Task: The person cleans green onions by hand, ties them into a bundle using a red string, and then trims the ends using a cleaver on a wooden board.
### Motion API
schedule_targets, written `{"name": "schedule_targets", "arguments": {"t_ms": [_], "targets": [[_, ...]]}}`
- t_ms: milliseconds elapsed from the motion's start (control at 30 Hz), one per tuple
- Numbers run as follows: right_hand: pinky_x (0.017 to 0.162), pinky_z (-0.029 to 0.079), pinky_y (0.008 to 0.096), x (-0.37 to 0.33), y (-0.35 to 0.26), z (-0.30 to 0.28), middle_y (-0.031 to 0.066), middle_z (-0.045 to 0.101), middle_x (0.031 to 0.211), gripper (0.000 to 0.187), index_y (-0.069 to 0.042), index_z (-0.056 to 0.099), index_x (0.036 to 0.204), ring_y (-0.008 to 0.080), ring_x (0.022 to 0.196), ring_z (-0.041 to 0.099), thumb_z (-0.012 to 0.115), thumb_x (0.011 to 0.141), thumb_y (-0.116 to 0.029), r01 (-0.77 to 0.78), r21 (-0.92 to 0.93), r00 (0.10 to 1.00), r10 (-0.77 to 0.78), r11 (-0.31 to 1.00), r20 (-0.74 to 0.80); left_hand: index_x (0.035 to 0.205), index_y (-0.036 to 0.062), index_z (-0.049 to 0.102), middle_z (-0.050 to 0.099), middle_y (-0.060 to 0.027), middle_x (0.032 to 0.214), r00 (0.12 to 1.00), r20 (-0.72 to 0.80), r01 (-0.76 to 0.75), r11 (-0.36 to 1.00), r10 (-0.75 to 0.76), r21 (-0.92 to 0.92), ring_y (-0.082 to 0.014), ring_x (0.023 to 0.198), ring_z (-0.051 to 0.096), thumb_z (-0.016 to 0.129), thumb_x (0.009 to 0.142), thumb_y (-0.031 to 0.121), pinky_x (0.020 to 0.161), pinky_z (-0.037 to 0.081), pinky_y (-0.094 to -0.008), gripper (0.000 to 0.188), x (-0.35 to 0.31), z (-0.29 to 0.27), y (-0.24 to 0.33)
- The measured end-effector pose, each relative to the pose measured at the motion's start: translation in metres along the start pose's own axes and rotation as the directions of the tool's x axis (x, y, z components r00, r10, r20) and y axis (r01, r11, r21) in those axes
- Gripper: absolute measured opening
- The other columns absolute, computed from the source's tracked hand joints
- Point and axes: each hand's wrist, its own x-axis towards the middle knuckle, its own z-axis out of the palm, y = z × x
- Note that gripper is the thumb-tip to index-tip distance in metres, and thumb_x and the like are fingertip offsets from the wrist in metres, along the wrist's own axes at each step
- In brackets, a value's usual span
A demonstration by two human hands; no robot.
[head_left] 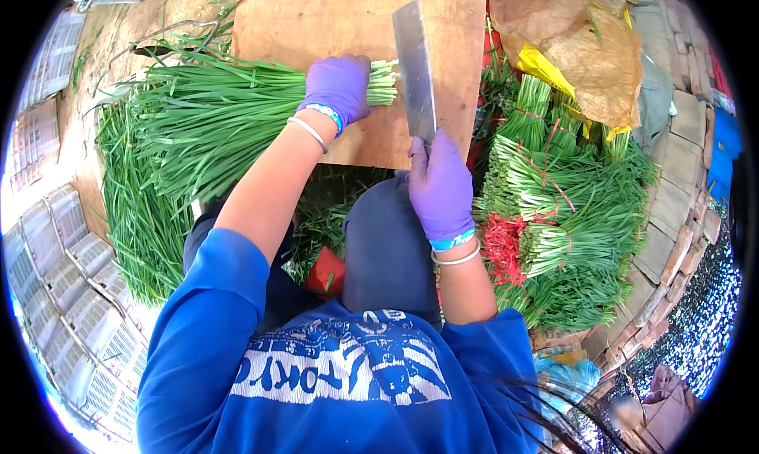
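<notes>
My left hand [338, 89], in a purple glove, is closed round a thick bunch of garlic chives [225, 106] on a wooden board [316, 19]. Their pale cut ends stick out to the right of my fist, and the long green leaves fan out to the left past the board's edge. A cleaver [416, 71] stands just right of those ends, its blade pointing away from me and apart from the stems. Its handle is wrapped in my right hand [443, 187], gloved in purple too, near the board's front edge.
Tied bundles of chives [545, 177] are heaped at the right, with red ties [504, 248] beside them. Loose chives [134, 209] pile up on the left. Plastic crates [103, 327] line the far left. Brown sheeting [573, 27] covers the back right. A person [664, 410] shows at lower right.
</notes>
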Motion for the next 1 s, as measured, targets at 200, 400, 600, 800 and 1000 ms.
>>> {"name": "schedule_targets", "arguments": {"t_ms": [200, 400, 600, 800, 1000], "targets": [[0.053, 0.043, 0.0422, -0.016, -0.008, 0.010, 0.0161, 0.051, 0.065, 0.008, -0.002, 0.046, 0.082, 0.0330, 0.060, 0.053, 0.048, 0.081, -0.010, -0.002, -0.143, 0.984, 0.028, 0.990, 0.177, 0.091, 0.0093, 0.052, 0.059, -0.0106, 0.086, 0.999, -0.036, -0.005, 1.000, 0.005, 0.016, -0.0272, 0.079, 0.060, 0.070, 0.060, 0.033, 0.065, 0.049, -0.0375, 0.043, 0.001, 0.009, 0.003], [0.059, 0.045, 0.0466, 0.021, -0.008, 0.042, 0.0208, 0.056, 0.071, 0.010, -0.002, 0.046, 0.083, 0.0382, 0.068, 0.056, 0.043, 0.080, -0.011, -0.110, -0.115, 0.967, 0.133, 0.987, 0.216, 0.091, 0.0096, 0.053, 0.059, -0.0114, 0.086, 0.995, -0.091, -0.030, 0.999, 0.028, -0.018, -0.0277, 0.075, 0.061, 0.067, 0.061, 0.029, 0.064, 0.049, -0.0368, 0.039, 0.000, 0.015, 0.000], [0.060, 0.046, 0.0446, -0.008, -0.001, 0.044, 0.0217, 0.056, 0.075, 0.016, 0.001, 0.048, 0.090, 0.0373, 0.068, 0.057, 0.042, 0.081, -0.011, -0.068, -0.131, 0.975, 0.094, 0.989, 0.203, 0.091, 0.0100, 0.053, 0.059, -0.0114, 0.086, 0.993, -0.102, -0.059, 0.998, 0.062, 0.031, -0.0278, 0.074, 0.061, 0.065, 0.063, 0.031, 0.063, 0.049, -0.0372, 0.038, 0.000, 0.010, -0.001], [0.059, 0.045, 0.0483, 0.009, 0.008, 0.068, 0.0233, 0.056, 0.073, 0.016, -0.001, 0.045, 0.088, 0.0410, 0.068, 0.056, 0.045, 0.083, -0.017, -0.101, -0.020, 0.982, 0.103, 0.995, 0.159, 0.095, 0.0103, 0.054, 0.059, -0.0105, 0.087, 0.989, -0.124, -0.077, 0.996, 0.083, 0.054, -0.0270, 0.078, 0.061, 0.068, 0.060, 0.041, 0.067, 0.049, -0.0363, 0.048, 0.002, 0.021, -0.005], [0.055, 0.045, 0.0472, 0.018, 0.019, 0.073, 0.0223, 0.056, 0.067, 0.018, -0.001, 0.045, 0.090, 0.0386, 0.062, 0.057, 0.043, 0.083, -0.018, -0.149, -0.052, 0.976, 0.155, 0.987, 0.154, 0.095, 0.0115, 0.053, 0.059, -0.0122, 0.088, 0.985, -0.165, -0.045, 0.998, 0.053, 0.051, -0.0289, 0.077, 0.061, 0.068, 0.061, 0.040, 0.066, 0.049, -0.0379, 0.047, -0.003, 0.006, 0.002]]}}
